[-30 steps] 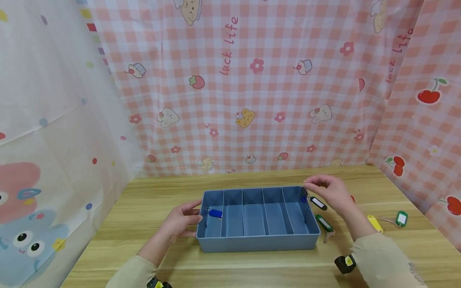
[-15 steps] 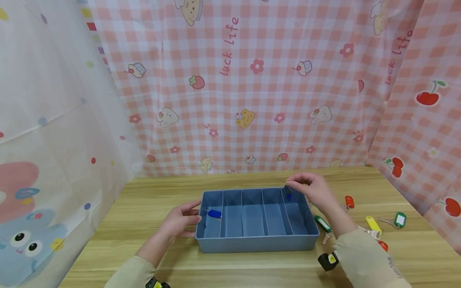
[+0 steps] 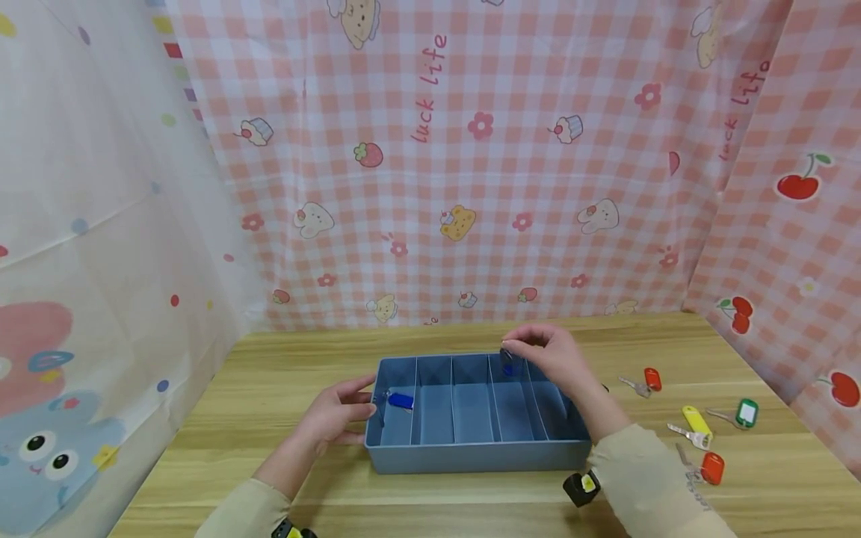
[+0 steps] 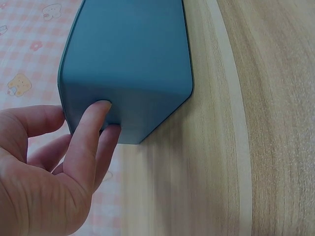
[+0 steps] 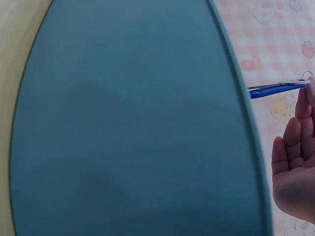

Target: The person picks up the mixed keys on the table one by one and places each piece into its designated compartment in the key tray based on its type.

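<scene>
A blue-grey divided box [image 3: 477,457] has several narrow compartments side by side. My left hand [image 3: 336,411] holds its left end. In the left wrist view, fingers of that hand [image 4: 64,162] press the outer end wall [image 4: 133,108] while another digit reaches the rim. My right hand [image 3: 548,355] pinches a key with a blue tag [image 3: 507,362], hanging over the back of the second compartment from the right. In the right wrist view, its ring is between the fingertips and the blue tag [image 5: 275,91] partly passes behind the box rim. Another blue key tag [image 3: 401,401] lies in the leftmost compartment.
Right of the box, loose keys lie on the wooden table [image 3: 303,359]: a red tag [image 3: 652,379], a yellow tag [image 3: 696,425], a green tag [image 3: 747,412] and another red tag [image 3: 713,468]. A patterned curtain [image 3: 471,172] stands behind the table.
My right hand has moved left along the back of the box, carrying the blue-tagged key from the right end. Its arm now covers the nearer green tag. The left hand stays put.
</scene>
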`<state>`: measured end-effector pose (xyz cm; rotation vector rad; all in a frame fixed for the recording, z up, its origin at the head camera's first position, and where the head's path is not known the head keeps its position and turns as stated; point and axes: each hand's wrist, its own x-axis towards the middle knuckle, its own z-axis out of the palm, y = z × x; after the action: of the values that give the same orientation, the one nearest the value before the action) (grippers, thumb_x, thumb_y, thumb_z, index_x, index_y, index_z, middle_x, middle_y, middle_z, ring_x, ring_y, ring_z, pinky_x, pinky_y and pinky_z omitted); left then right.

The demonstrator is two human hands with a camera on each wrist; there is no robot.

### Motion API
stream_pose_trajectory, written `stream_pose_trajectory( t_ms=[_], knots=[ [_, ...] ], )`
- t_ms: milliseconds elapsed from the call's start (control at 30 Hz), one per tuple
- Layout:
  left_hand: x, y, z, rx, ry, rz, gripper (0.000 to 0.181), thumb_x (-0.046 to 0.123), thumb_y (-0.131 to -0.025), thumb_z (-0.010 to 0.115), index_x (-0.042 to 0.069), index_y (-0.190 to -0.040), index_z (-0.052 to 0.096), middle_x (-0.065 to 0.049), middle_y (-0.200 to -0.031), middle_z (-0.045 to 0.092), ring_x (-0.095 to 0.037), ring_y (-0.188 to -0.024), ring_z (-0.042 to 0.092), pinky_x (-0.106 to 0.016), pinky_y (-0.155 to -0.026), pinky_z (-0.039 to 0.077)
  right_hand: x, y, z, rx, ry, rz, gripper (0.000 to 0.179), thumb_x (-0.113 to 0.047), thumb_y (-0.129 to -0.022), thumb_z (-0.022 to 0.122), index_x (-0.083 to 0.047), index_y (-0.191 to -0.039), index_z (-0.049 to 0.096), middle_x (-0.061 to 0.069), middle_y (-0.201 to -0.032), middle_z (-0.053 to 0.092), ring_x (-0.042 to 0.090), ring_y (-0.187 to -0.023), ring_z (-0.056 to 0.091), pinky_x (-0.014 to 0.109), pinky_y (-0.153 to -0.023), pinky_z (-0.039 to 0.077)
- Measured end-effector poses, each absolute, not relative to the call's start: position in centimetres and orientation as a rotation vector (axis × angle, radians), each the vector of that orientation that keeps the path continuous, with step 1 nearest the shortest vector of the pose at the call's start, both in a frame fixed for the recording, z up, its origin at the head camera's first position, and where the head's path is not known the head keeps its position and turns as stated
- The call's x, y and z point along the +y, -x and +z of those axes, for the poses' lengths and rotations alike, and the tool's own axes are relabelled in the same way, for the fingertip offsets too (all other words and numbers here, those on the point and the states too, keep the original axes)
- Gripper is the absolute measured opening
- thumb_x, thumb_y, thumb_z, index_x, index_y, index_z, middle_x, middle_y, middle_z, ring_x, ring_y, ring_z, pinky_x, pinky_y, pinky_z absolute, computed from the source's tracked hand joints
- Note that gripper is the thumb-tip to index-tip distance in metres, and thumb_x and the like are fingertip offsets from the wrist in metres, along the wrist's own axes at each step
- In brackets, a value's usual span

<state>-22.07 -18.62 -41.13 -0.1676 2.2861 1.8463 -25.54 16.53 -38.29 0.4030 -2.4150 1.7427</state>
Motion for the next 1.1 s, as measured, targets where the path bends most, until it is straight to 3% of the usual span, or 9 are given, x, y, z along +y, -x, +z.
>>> stream_pose_trajectory(
  t_ms=[233, 533, 767, 1100],
  knots=[
    [-18.6, 22.0, -41.1, 2.287, 0.179, 1.844, 0.056, -0.006, -0.088, 0.066, 0.007, -0.142, 0.054, -0.023, -0.126, 0.059, -0.029, -0.095, 0.064, -0.048, -0.063, 0.06, 14.5, 25.8, -39.0, -2.392, -0.489, 1.804, 0.017, -0.016, -0.092, 0.072, -0.001, -0.1, 0.074, 0.004, -0.094, 0.071, 0.022, -0.085, 0.059, 0.03, -0.076, 0.052],
    [-18.7, 21.9, -41.1, 2.294, 0.173, 1.839, 0.056, -0.006, -0.089, 0.065, 0.006, -0.142, 0.054, -0.024, -0.127, 0.058, -0.03, -0.096, 0.064, -0.049, -0.064, 0.06, 11.8, 25.9, -39.2, -2.403, -0.578, 1.882, 0.018, -0.017, -0.093, 0.071, -0.003, -0.102, 0.075, 0.005, -0.097, 0.07, 0.025, -0.087, 0.061, 0.051, -0.084, 0.053],
    [-18.7, 22.0, -41.1, 2.293, 0.165, 1.841, 0.057, -0.006, -0.088, 0.066, 0.006, -0.143, 0.053, -0.024, -0.127, 0.058, -0.031, -0.097, 0.064, -0.049, -0.063, 0.06, 9.7, 25.7, -39.4, -2.401, -0.607, 1.896, 0.015, -0.015, -0.092, 0.072, -0.002, -0.1, 0.075, 0.004, -0.096, 0.07, 0.024, -0.084, 0.061, 0.033, -0.075, 0.053],
    [-18.8, 22.0, -41.1, 2.277, 0.134, 1.845, 0.058, -0.005, -0.09, 0.065, 0.004, -0.144, 0.05, -0.028, -0.13, 0.056, -0.032, -0.099, 0.065, -0.048, -0.062, 0.06, 7.0, 25.4, -39.3, -2.406, -0.602, 1.923, 0.017, -0.015, -0.091, 0.073, -0.002, -0.101, 0.075, 0.004, -0.097, 0.071, 0.017, -0.081, 0.06, 0.035, -0.073, 0.054]
  ],
)
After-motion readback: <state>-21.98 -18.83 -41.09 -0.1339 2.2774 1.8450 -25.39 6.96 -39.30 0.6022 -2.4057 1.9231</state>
